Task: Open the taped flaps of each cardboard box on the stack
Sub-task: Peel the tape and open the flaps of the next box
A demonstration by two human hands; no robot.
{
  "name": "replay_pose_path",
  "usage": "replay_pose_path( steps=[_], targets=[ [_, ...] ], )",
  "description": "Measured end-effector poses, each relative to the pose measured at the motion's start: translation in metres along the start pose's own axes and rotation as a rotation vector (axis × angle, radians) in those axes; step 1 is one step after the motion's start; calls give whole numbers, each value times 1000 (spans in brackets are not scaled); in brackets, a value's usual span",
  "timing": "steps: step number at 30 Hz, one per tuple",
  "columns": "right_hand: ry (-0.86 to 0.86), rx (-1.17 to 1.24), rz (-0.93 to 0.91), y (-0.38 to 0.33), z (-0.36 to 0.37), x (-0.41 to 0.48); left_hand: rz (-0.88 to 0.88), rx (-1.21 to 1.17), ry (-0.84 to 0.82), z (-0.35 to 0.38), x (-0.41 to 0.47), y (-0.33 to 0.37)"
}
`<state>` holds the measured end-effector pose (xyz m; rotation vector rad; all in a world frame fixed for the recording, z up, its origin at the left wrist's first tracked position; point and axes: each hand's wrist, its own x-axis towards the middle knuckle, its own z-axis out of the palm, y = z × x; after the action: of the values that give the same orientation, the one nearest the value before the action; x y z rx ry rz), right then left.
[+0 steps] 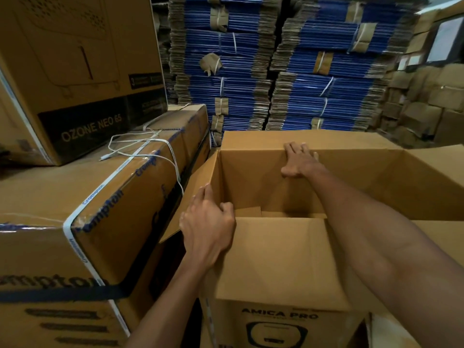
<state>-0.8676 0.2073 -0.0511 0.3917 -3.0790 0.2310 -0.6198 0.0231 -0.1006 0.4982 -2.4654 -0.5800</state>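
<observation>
Ozone Neo 65 box [82, 71] and white cord [140, 144] lie on strapped Crompton box [75, 187]

Your near flap [283, 259] hides most of the floor of the open box [241, 177], and the little that shows is too dark to read. The drawing [276, 335] under the words AMICA PRO is cut by the bottom edge. The small label text on the OZONE NEO 65 box [75, 59] is blurred beyond reading.
</observation>
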Motion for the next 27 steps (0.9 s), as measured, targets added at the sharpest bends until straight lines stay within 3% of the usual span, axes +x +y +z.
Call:
replay_pose_path(
  steps=[7, 11, 15, 18, 21, 23, 25, 27],
  targets=[
    [-94, 133, -51, -1, -22, -86, -26, -14, -22, -7, -7, 3],
    [141, 267, -76, 27, -29, -187, 38, -104, 86, -7, -15, 0],
    [638, 223, -110, 82, 16, -264, 147, -345, 194, 3, -47, -16],
    [717, 183, -30, 125, 49, -296, 146, -509, 189, 10, -76, -31],
    [731, 189, 112, 163, 66, -317, 0, -715, 229, 17, -108, -47],
    [782, 323, 232, 186, 73, -329, -274, -1023, 152, 22, -124, -55],
    [879, 620, 317, 204, 76, -339, -485, -1242, -26, 30, -133, -61],
    [1020, 1070, 367, 222, 85, -343, -502, -1148, -177, 41, -136, -69]
  ],
)
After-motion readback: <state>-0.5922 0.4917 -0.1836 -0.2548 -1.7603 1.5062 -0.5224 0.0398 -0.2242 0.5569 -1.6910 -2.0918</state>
